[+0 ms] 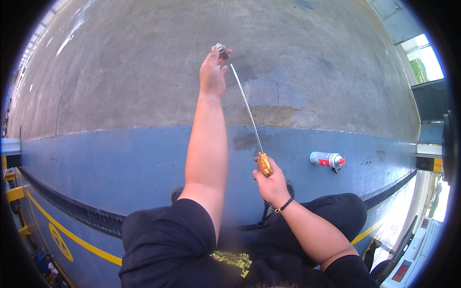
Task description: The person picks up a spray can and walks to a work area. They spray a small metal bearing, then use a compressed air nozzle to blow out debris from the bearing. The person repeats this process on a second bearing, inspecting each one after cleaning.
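My left hand [214,74] reaches far out over the grey concrete, its fingers closed around a small round metal part [222,51] with a ridged, silvery side and a dark body. Its exact kind is too small to make out. In my right hand [272,185], nearer my body, is a long screwdriver [248,108], gripped by its orange-yellow handle. The thin bright shaft slants up and left, and its tip ends just below the metal part, seemingly apart from it. A beaded bracelet [284,205] circles my right wrist.
A white and red spray can [324,159] lies on its side on the blue painted floor [120,163], right of my right hand. A dark drain grate [72,204] runs across the floor. Yellow lines mark the left side; a white vehicle [414,249] stands at the lower right.
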Motion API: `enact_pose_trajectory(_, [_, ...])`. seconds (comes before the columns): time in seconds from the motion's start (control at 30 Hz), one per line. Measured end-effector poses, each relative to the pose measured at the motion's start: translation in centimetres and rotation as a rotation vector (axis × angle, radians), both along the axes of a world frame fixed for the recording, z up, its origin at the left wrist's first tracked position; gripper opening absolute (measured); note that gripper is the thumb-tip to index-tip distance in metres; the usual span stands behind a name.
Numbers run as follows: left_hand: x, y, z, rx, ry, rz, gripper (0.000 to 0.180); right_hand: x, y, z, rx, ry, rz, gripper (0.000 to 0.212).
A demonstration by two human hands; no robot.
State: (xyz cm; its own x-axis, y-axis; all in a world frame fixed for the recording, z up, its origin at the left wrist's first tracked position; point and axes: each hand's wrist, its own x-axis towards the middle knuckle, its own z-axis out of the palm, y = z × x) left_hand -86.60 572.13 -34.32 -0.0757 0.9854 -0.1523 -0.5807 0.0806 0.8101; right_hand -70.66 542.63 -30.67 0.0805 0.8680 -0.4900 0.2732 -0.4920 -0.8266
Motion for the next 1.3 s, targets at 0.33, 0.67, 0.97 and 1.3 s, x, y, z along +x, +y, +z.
enact_pose_trajectory(0.33, [-1.9, 0.7, -1.3, 0.057, -0.321, 0.127, 0.015, -0.7, 0.1, 0.4, -0.013, 0.072, 0.030, 0.033])
enact_pose_trajectory(0.67, [-4.9, 1.1, -1.8, 0.168, -0.405, 0.058, 0.021, -0.3, 0.6, -0.1, 0.094, 0.005, 0.134, 0.027])
enact_pose_trajectory(0.97, [-5.8, 1.3, -3.1, 0.245, -0.449, -0.129, 0.022, 0.0, 1.5, -0.4, 0.022, -0.036, 0.091, 0.033])
enact_pose_trajectory(1.3, [-3.2, 0.0, -1.6, 0.177, -0.343, -0.210, 0.018, 0.4, 1.6, -0.1, 0.045, 0.024, 0.035, 0.031])
